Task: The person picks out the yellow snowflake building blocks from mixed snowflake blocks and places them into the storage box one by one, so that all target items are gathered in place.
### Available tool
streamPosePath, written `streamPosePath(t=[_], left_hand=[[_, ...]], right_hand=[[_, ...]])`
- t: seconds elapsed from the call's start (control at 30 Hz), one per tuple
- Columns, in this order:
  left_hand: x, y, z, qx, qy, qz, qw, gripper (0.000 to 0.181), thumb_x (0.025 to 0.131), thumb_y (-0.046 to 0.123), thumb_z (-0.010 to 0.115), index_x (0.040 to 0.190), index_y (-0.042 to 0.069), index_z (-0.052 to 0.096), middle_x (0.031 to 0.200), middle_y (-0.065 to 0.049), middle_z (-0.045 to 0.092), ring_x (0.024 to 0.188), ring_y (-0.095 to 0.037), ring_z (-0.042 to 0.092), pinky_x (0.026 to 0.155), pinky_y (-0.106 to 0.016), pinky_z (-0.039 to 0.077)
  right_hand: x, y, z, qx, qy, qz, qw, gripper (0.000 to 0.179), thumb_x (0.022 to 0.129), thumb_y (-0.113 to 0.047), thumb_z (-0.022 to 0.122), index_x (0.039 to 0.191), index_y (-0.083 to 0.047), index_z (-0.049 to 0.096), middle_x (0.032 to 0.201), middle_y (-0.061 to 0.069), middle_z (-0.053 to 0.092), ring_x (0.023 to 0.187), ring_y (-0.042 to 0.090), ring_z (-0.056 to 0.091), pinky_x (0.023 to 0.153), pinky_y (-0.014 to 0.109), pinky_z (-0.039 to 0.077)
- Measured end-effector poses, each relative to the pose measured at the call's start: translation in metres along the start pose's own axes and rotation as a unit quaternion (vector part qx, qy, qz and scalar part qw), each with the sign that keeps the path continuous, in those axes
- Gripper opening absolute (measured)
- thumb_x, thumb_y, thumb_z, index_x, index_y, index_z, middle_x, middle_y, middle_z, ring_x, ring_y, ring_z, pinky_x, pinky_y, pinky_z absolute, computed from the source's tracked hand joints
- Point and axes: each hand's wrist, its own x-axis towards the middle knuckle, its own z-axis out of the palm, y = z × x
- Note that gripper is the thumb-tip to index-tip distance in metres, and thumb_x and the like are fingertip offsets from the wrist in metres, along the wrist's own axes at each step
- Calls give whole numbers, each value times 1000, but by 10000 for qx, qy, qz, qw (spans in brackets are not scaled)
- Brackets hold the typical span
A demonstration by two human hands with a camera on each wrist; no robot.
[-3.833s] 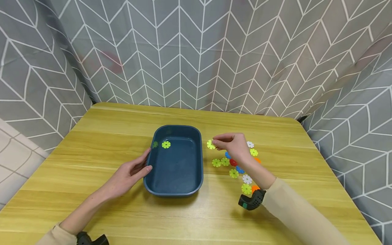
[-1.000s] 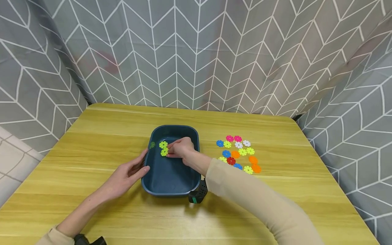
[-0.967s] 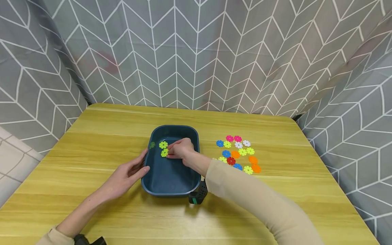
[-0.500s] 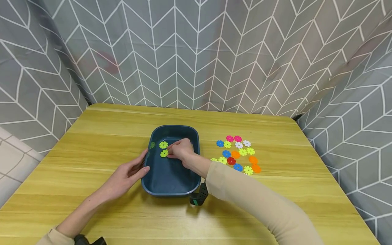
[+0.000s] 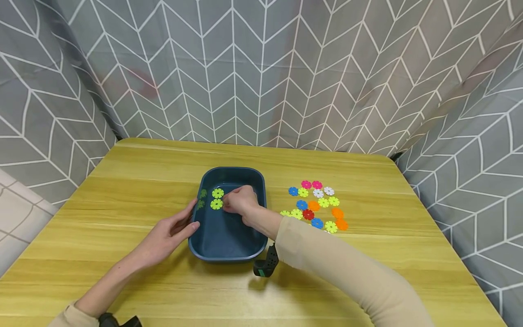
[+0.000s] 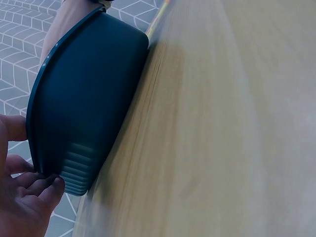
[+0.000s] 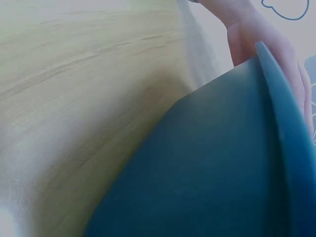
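My left hand point(image 5: 173, 234) holds a dark blue plastic tub point(image 5: 229, 260) by its left side, thumb over the rim and fingers against the outer wall. In the left wrist view, the left hand's fingers point(image 6: 42, 190) bend against the ribbed outside of the tub. My right hand point(image 5: 242, 200) is down inside the tub, fingers bent downward and their tips partly hidden. Just left of those fingertips lies a lime-yellow notched interlocking disc point(image 5: 216, 204), its whole outline showing. Above it on the tub floor is a second lime-yellow disc point(image 5: 218, 193).
Right of the tub, several notched discs in pink, blue, white, orange, yellow and red point(image 5: 308, 214) lie loose on the wooden table point(image 5: 143, 181). The right sleeve point(image 5: 335, 263) hides some of them. A patterned grey curtain point(image 5: 261, 91) hangs behind the table.
My right hand carried a yellow disc from the loose group into the tub. In the last half second this disc slid slightly left, out from under the fingertips. The left hand stays in place.
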Motion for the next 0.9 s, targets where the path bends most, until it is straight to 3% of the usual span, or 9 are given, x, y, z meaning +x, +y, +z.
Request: streamPosePath(t=[0.53, 0.9], left_hand=[[2, -3, 0, -10, -2, -30, 10000, 67, 104, 36, 52, 159, 9, 23, 161, -19, 31, 142, -35, 42, 105, -42, 44], [1, -2, -1, -7, -37, 95, 9999, 64, 106, 32, 50, 159, 8, 23, 161, -21, 29, 142, -38, 39, 105, -36, 46]], right_hand=[[-3, 2, -10, 465, -436, 2, 9980, 26, 91, 4, 63, 116, 12, 67, 114, 18, 67, 102, 33, 71, 85, 31, 62], [-17, -11, -36, 695, -1032, -158, 9921, 35, 97, 3, 56, 130, 14, 57, 126, 25, 66, 115, 35, 67, 95, 36, 57]])
